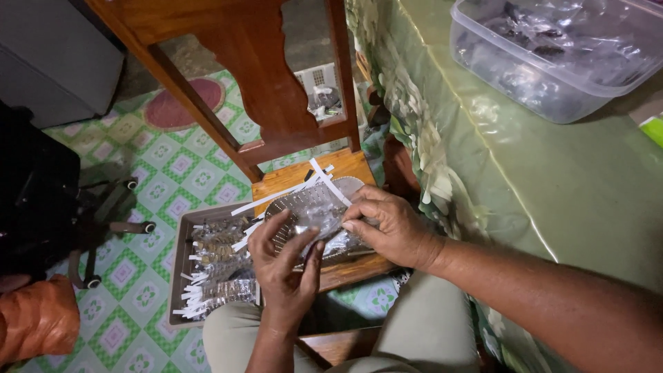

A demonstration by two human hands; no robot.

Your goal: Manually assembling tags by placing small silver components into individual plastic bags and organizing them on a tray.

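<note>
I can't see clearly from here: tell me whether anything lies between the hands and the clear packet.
Nothing visible does. Both the left hand and right hand already touch the packet.

Both forearms are bare, no sleeves showing down to the wrists. No rings, no watch on the left hand [283, 266] or the right hand [390, 228]. Short nails. Light khaki trousers [414, 338] cover both knees.
</note>
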